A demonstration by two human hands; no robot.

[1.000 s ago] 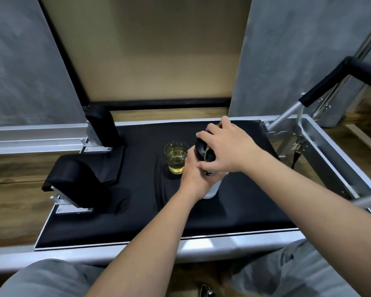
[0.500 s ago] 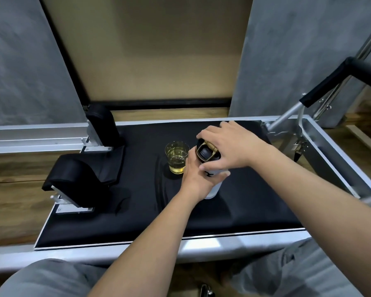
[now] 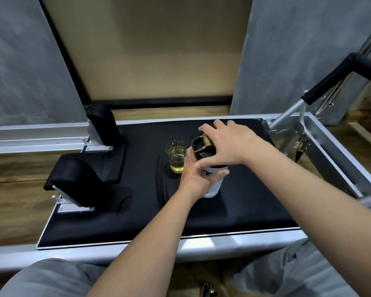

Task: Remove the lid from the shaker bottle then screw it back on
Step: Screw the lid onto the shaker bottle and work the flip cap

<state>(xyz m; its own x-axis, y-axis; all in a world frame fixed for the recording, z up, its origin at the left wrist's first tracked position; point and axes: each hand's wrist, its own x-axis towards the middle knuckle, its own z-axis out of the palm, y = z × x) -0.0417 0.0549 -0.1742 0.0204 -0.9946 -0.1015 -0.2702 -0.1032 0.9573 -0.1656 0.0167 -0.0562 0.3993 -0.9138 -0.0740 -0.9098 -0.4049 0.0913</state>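
Observation:
A white shaker bottle stands upright on the black padded platform. My left hand is wrapped around its body from the left. On top sits its black lid with a gold flip clasp, tilted slightly toward me. My right hand grips that lid from above and the right, thumb on the near side, fingers over the far side. Whether the lid is threaded on or loose cannot be told.
A clear glass of yellowish liquid stands just left of the bottle, close to my left hand. Two black shoulder pads sit at the platform's left. A metal frame with a padded bar rises at right.
My right hand has turned on the lid, its fingers swinging toward the far right, so the gold clasp and the lid's top now show. The left hand and bottle have stayed put.

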